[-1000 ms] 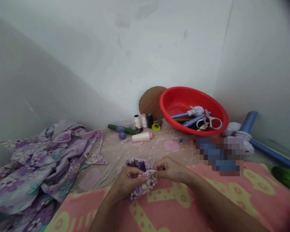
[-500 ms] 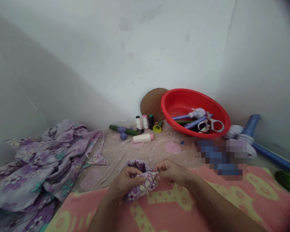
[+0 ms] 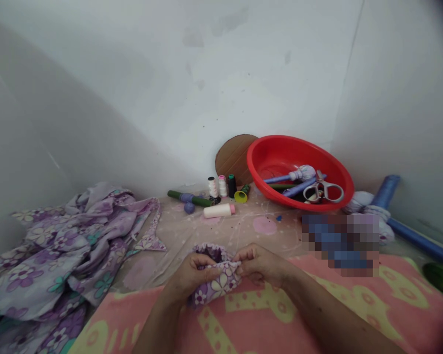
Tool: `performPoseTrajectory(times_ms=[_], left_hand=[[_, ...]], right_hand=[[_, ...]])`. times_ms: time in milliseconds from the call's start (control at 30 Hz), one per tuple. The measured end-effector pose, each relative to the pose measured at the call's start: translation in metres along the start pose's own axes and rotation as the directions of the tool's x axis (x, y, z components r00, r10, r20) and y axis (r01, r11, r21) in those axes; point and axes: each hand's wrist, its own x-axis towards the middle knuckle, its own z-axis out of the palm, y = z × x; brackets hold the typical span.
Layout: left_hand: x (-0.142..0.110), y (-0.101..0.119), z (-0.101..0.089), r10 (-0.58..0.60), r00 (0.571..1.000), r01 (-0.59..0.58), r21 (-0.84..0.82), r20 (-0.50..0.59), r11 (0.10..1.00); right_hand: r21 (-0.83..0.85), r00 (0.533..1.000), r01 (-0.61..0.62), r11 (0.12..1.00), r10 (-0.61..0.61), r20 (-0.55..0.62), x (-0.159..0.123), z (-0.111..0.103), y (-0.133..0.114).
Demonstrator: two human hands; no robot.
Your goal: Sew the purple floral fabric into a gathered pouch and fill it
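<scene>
A small piece of purple floral fabric [image 3: 221, 283] with a gathered rim is held up between my two hands, its ring-shaped opening facing up. My left hand [image 3: 194, 273] is closed on its left side, the thumb lying over the front edge. At the right end of the rim, my right hand [image 3: 256, 265] pinches the fabric edge between thumb and fingertips. Whether a needle or thread is in that pinch is too small to make out. Below the hands spreads a pink and yellow patterned cloth [image 3: 254, 324].
Crumpled floral fabric [image 3: 62, 246] lies at left. Behind my hands are a white thread spool [image 3: 218, 211], several upright spools and a green stick [image 3: 201, 200]. A red basin [image 3: 302, 147] with scissors [image 3: 325, 191] leans at the back right. Blue wrapped rods [image 3: 424, 241] lie far right.
The right hand's fingers have shifted slightly at the fabric edge. Otherwise both hands and the fabric stay nearly where they were.
</scene>
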Motion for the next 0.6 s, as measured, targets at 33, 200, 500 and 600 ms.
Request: performPoseTrajectory(times_ms=[33,200,500,600], left_hand=[[-0.0001,0.0008,0.0003,-0.003,1.000,0.003,0.000,-0.005,1.000],[0.0000,0.0015,0.0021,-0.013,1.000,0.013,-0.013,-0.018,1.000],[0.0016,-0.0034,0.0022,-0.001,1.000,0.001,-0.011,-0.026,1.000],[0.0029,-0.0051,0.0015,0.011,1.000,-0.011,-0.013,-0.014,1.000]], right_hand=[[0.013,1.000,-0.003,1.000,0.003,0.006,0.0000,-0.0007,0.0000],[0.073,0.998,-0.031,0.997,0.027,0.062,-0.0001,-0.0035,0.0022],[0.107,0.993,-0.052,0.993,0.040,0.108,-0.0024,-0.0042,0.0017],[0.100,0.994,-0.048,0.994,0.037,0.103,-0.0025,-0.0037,0.0018]])
